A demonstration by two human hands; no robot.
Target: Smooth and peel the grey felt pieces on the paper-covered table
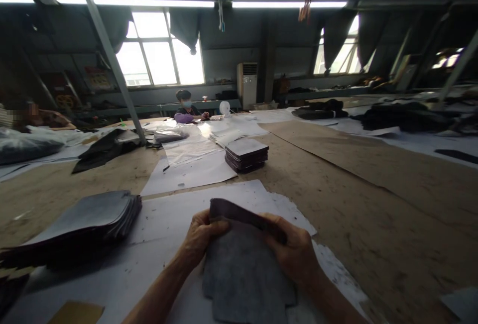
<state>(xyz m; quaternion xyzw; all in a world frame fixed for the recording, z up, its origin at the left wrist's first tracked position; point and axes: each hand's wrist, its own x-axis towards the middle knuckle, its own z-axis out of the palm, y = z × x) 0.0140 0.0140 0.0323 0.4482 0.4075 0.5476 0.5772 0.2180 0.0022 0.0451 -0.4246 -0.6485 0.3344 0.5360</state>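
Between my hands is a stack of dark grey cut fabric pieces (pixel 246 269), notched at its lower corners, with its far edge raised and bent toward me. My left hand (pixel 205 234) grips the far left corner, thumb on top. At the right edge, my right hand (pixel 291 244) is closed round the stack, its thumb on top and the other fingers mostly hidden. White paper (pixel 164 244) lies beneath. A thick pile of similar dark pieces (pixel 93 214) sits to the left. Beyond my hands stands a smaller neat stack of dark pieces (pixel 246 152) with a pale top.
A brown-covered table (pixel 354 164) stretches away, with a long seam on the right. Dark fabric heaps (pixel 407 115) lie at the far right, and a clear plastic bag (pixel 30 142) at the far left. A slanted metal post (pixel 108 50) rises at left. A masked person (pixel 184 110) sits across the table.
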